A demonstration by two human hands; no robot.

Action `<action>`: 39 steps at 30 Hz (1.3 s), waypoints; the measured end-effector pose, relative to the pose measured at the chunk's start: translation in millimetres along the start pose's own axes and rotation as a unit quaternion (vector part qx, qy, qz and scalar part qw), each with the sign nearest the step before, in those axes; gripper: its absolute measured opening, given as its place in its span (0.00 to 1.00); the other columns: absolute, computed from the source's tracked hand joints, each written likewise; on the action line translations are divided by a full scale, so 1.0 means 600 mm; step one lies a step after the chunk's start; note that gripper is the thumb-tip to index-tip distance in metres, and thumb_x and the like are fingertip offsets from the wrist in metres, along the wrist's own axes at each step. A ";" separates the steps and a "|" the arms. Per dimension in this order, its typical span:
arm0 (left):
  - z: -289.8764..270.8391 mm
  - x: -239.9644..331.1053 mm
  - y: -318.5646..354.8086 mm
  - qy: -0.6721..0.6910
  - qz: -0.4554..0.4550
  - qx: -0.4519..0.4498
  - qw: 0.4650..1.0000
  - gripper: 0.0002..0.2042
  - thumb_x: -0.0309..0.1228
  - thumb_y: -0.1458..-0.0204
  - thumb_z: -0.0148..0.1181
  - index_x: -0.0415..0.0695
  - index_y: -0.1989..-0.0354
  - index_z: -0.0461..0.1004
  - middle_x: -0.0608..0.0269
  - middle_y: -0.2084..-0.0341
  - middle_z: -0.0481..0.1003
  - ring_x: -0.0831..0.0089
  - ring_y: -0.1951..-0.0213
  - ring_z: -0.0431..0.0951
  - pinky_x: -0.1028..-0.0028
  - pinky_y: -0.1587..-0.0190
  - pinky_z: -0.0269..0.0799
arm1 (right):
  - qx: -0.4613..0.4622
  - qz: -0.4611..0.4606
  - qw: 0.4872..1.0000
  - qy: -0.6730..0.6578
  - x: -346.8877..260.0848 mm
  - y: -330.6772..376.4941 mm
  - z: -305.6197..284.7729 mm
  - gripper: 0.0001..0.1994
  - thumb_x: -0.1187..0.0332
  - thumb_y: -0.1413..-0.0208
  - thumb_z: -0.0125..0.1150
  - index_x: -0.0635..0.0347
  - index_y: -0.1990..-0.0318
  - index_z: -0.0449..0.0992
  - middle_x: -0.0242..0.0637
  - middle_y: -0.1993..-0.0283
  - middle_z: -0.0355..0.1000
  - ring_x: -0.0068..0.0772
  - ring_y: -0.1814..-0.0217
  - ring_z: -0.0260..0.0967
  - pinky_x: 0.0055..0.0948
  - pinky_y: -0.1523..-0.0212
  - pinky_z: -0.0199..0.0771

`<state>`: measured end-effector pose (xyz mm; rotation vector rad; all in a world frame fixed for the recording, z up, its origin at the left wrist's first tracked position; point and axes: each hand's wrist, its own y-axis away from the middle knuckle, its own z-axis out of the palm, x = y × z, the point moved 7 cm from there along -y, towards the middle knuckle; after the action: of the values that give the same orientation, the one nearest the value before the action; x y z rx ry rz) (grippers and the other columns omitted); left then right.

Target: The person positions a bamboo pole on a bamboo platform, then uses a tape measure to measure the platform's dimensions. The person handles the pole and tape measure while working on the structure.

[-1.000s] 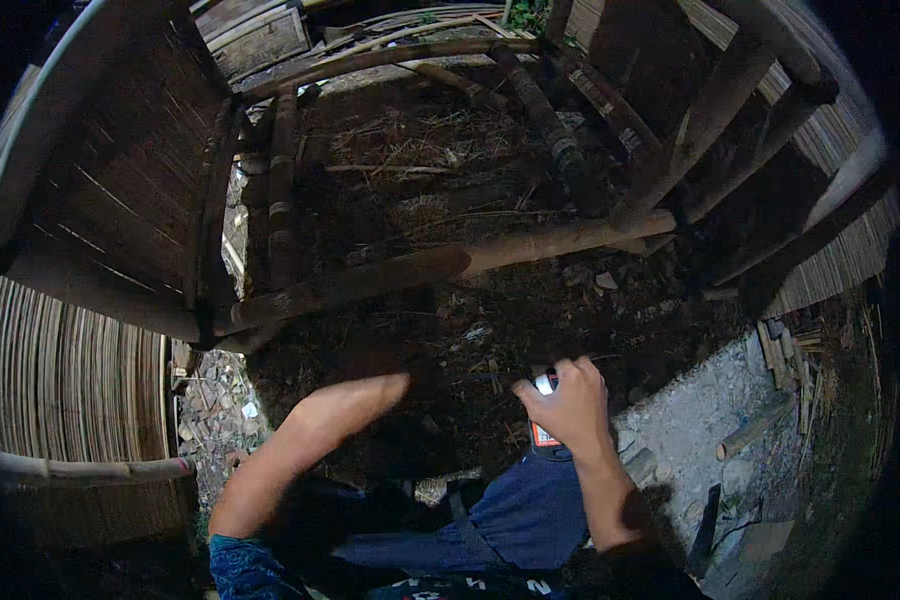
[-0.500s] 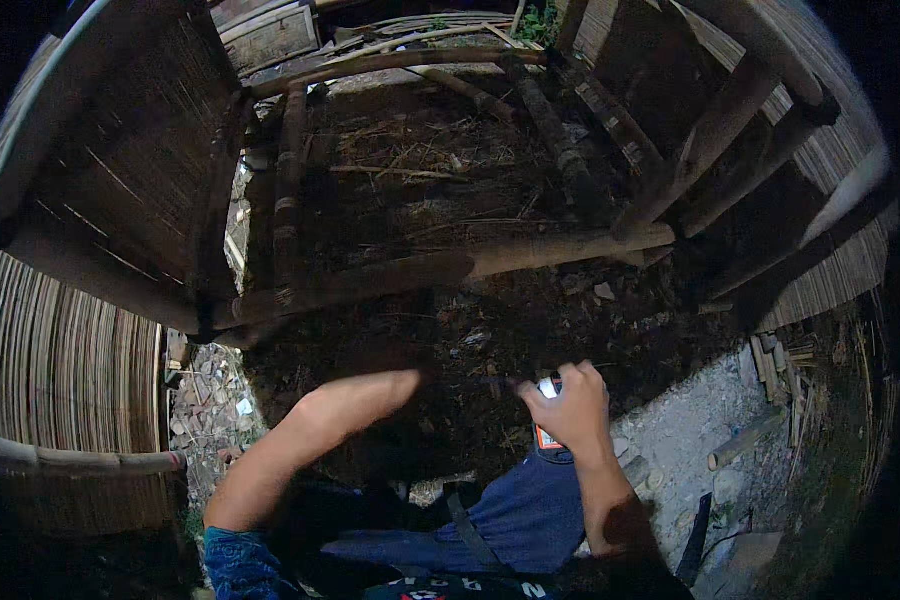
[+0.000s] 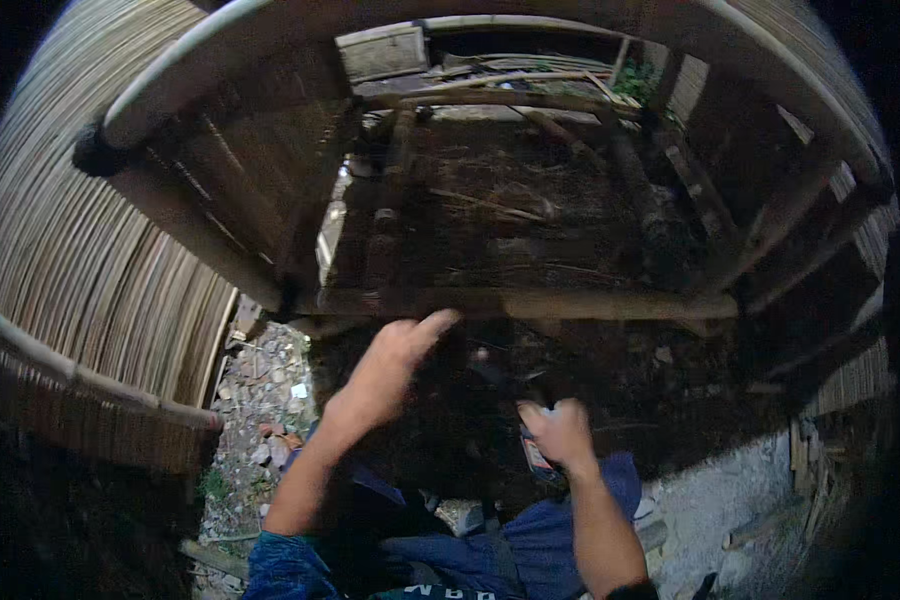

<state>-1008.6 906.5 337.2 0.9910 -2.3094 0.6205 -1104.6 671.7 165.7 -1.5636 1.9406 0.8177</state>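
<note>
My right hand (image 3: 562, 437) is closed around a small dark object with an orange and white label (image 3: 536, 455), low in front of my right thigh. Blur and the fingers hide what kind of thing it is. My left hand (image 3: 400, 345) is raised near the front bamboo pole (image 3: 610, 304) of a low frame. Its index finger stretches out toward that pole, and I see nothing held in it; the other fingers are smeared by motion. Between the hands, a faint pale spot shows in the shadow, too blurred to name.
A thick upper bamboo rail (image 3: 220, 70) curves across the top of the frame. A slatted bamboo panel (image 3: 100, 290) stands at the left, with rubble (image 3: 260, 400) beside it. Pale ground (image 3: 715, 520) and a loose bamboo piece (image 3: 760, 525) lie at right. Beyond the frame are stacked poles (image 3: 530, 78).
My left hand has risen out of deep shadow toward the front pole. The right hand still holds the labelled object, a little lower. The view has shifted, so the frame sits farther right.
</note>
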 end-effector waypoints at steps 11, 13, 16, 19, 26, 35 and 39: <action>0.116 -0.094 0.091 -0.031 -0.111 -0.024 0.993 0.22 0.48 0.43 0.72 0.36 0.61 0.81 0.37 0.66 0.81 0.40 0.61 0.83 0.53 0.57 0.80 | -0.110 0.116 0.985 -0.072 -0.051 0.038 0.097 0.33 0.39 0.43 0.63 0.69 0.56 0.85 0.69 0.54 0.79 0.70 0.46 0.78 0.52 0.45 0.78; 0.115 -0.082 0.086 -0.018 -0.097 -0.039 0.994 0.23 0.49 0.42 0.71 0.36 0.60 0.82 0.36 0.66 0.81 0.39 0.61 0.83 0.52 0.58 0.80 | -0.125 0.145 0.979 -0.076 -0.052 0.038 0.095 0.32 0.41 0.42 0.64 0.69 0.55 0.84 0.68 0.54 0.79 0.69 0.45 0.78 0.51 0.45 0.77; 0.130 -0.071 0.072 -0.014 -0.120 -0.095 0.988 0.26 0.53 0.39 0.67 0.35 0.61 0.82 0.36 0.69 0.81 0.38 0.64 0.83 0.51 0.60 0.81 | -0.132 0.146 0.976 -0.090 -0.003 0.032 0.115 0.30 0.44 0.41 0.64 0.69 0.53 0.83 0.65 0.53 0.81 0.65 0.44 0.79 0.49 0.45 0.77; 0.147 -0.068 0.071 -0.030 -0.088 -0.085 0.992 0.31 0.59 0.37 0.60 0.35 0.66 0.83 0.36 0.73 0.80 0.37 0.67 0.82 0.50 0.61 0.81 | -0.051 0.084 0.978 -0.186 0.006 0.033 0.122 0.24 0.52 0.38 0.63 0.73 0.64 0.83 0.51 0.69 0.79 0.45 0.66 0.83 0.42 0.64 0.82; 0.185 -0.080 0.051 -0.030 -0.129 -0.209 0.969 0.37 0.65 0.36 0.53 0.36 0.69 0.85 0.37 0.74 0.80 0.39 0.67 0.84 0.51 0.60 0.81 | -0.067 0.148 0.957 -0.239 0.038 0.034 0.118 0.20 0.59 0.36 0.62 0.73 0.68 0.80 0.41 0.73 0.77 0.35 0.76 0.77 0.39 0.71 0.86; 0.195 -0.046 0.042 0.006 -0.119 -0.177 0.977 0.28 0.54 0.33 0.57 0.36 0.66 0.83 0.36 0.72 0.80 0.39 0.67 0.82 0.49 0.63 0.79 | -0.051 0.163 0.929 -0.329 -0.001 0.045 0.074 0.19 0.57 0.38 0.62 0.70 0.61 0.82 0.43 0.69 0.80 0.37 0.71 0.81 0.42 0.65 0.81; 0.207 -0.047 0.043 0.021 -0.085 -0.150 0.985 0.28 0.53 0.32 0.56 0.35 0.66 0.82 0.36 0.74 0.79 0.38 0.67 0.82 0.50 0.64 0.79 | -0.063 0.161 0.948 -0.268 -0.022 0.050 0.050 0.18 0.59 0.38 0.61 0.68 0.55 0.83 0.40 0.63 0.79 0.33 0.61 0.78 0.38 0.60 0.79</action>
<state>-1049.1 862.6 221.7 1.0046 -2.1716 0.2144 -1130.5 707.0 158.6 -0.9492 1.7693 1.3637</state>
